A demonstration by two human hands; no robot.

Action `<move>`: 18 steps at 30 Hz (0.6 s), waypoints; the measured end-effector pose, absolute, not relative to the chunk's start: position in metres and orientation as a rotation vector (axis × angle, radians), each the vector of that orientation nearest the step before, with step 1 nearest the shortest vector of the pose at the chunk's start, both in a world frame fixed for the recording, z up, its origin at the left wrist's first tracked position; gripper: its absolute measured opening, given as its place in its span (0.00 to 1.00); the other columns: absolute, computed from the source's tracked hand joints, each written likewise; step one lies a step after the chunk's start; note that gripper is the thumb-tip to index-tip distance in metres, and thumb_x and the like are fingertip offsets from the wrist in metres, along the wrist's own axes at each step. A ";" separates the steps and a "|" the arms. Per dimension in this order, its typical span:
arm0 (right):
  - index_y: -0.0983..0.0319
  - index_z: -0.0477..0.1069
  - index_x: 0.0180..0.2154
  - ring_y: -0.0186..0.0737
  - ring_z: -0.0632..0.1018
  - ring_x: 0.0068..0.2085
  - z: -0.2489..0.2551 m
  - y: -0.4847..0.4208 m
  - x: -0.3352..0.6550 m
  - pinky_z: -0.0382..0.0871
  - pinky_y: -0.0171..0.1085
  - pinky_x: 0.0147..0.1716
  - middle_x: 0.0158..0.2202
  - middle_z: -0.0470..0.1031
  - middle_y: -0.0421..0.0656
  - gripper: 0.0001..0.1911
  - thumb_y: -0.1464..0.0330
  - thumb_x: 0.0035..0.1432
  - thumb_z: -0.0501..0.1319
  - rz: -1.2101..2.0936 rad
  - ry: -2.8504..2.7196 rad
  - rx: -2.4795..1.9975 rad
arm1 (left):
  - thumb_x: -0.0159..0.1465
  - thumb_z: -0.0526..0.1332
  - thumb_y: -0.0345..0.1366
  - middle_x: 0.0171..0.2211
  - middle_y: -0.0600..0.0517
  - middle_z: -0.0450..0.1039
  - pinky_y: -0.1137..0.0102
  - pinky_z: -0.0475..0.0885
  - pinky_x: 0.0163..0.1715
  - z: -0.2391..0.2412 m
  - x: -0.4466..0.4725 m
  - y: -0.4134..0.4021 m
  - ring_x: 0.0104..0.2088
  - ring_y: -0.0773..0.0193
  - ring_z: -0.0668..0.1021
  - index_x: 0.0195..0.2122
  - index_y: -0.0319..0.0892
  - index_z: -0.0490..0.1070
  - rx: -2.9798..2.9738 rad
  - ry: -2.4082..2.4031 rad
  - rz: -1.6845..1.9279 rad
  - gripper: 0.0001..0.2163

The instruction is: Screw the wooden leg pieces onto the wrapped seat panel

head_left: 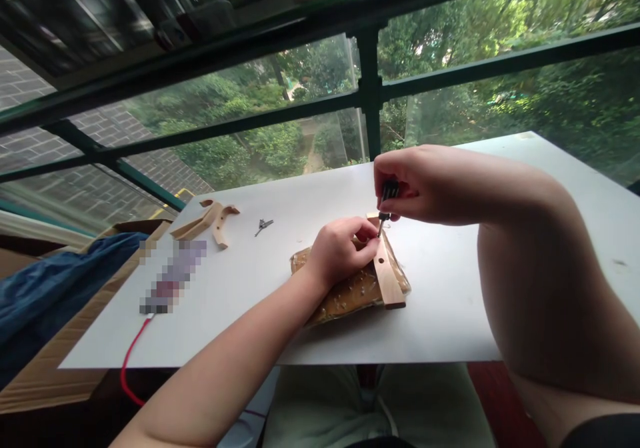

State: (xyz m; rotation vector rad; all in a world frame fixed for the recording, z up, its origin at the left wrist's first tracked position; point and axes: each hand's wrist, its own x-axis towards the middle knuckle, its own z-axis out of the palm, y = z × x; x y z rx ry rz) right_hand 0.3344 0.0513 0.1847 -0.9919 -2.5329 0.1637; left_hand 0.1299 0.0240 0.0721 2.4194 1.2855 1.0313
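Note:
My right hand is wrapped around the black handle of a screwdriver. Its metal shaft points down to the upper part of a curved wooden piece, which has a dark hole in its middle. Beside the shaft's tip, the thumb and forefinger of my left hand pinch together against the wood's left edge; whatever lies between them is hidden. Under the wood and my left hand is a brown packet in clear, shiny wrapping, with small pale bits on top.
More curved wooden pieces lie at the white table's left end. Small dark metal parts sit nearer the middle. A blurred-out flat object has a red cable hanging over the edge. A cardboard box with blue cloth stands left.

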 end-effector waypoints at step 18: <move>0.59 0.65 0.33 0.30 0.62 0.23 0.189 0.044 0.330 0.50 0.36 0.24 0.26 0.70 0.37 0.05 0.66 0.54 0.60 0.226 -2.597 -1.101 | 0.58 0.64 0.30 0.32 0.56 0.80 0.71 0.73 0.34 0.069 0.128 0.026 0.29 0.68 0.78 0.33 0.44 0.75 2.419 1.253 1.050 0.03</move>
